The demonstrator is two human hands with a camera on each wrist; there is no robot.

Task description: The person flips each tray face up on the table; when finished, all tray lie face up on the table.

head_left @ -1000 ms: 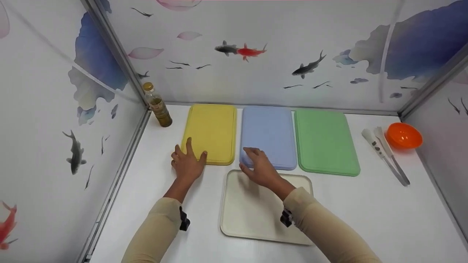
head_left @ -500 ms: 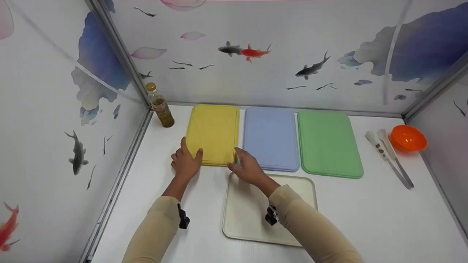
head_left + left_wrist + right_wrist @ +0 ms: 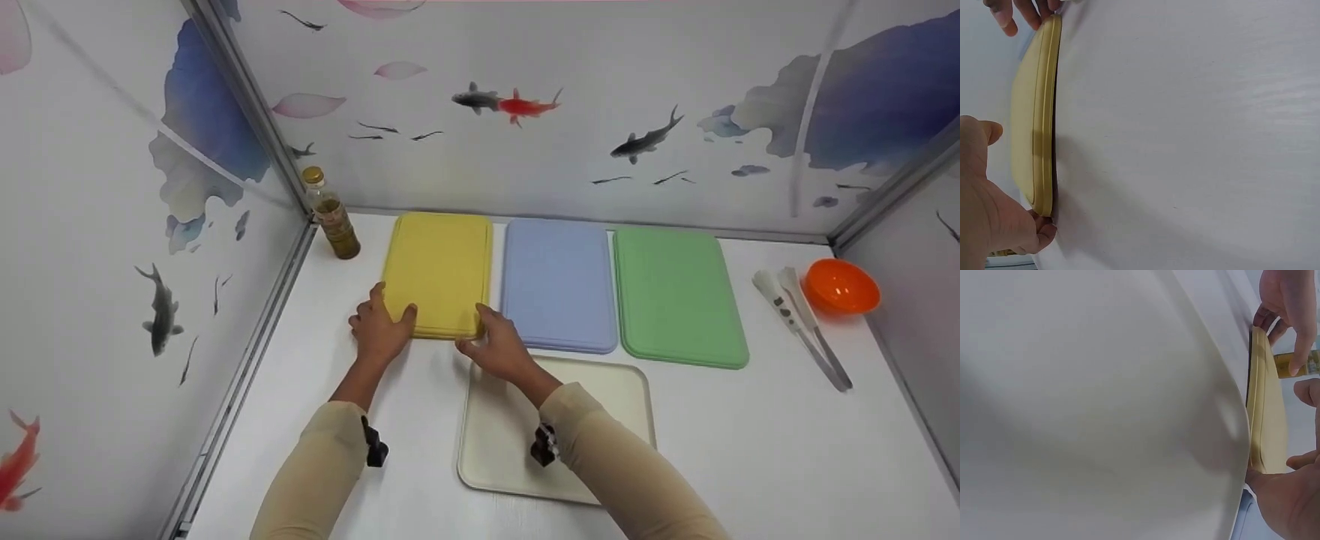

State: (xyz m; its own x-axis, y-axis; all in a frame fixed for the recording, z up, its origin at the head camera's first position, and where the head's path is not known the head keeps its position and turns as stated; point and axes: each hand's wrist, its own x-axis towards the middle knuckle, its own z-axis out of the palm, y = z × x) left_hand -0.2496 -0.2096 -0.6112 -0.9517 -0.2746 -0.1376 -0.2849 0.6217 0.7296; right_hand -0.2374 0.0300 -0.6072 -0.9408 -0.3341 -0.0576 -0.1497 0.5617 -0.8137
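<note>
A yellow rectangular tray [image 3: 439, 270] lies flat face up at the back left of the white table. My left hand [image 3: 381, 330] is at its near left corner, fingertips against the side edge and thumb raised apart from the tray. Across from it, my right hand [image 3: 499, 349] has its fingers at the near right corner. In the left wrist view the left fingers [image 3: 1044, 233] bend in at the edge of the tray, and a thin dark line shows beneath its rim. A cream tray [image 3: 555, 427] lies in front, partly under my right forearm.
A blue tray [image 3: 559, 285] and a green tray [image 3: 679, 296] lie in a row to the right. An oil bottle [image 3: 339, 225] stands in the left back corner. At the right are white-and-metal tongs [image 3: 802, 326] and an orange bowl [image 3: 841, 286]. Walls enclose the back and sides.
My right hand has moved left from over the blue tray to the yellow tray's right corner. My left hand has drawn from the yellow tray's surface to its left edge.
</note>
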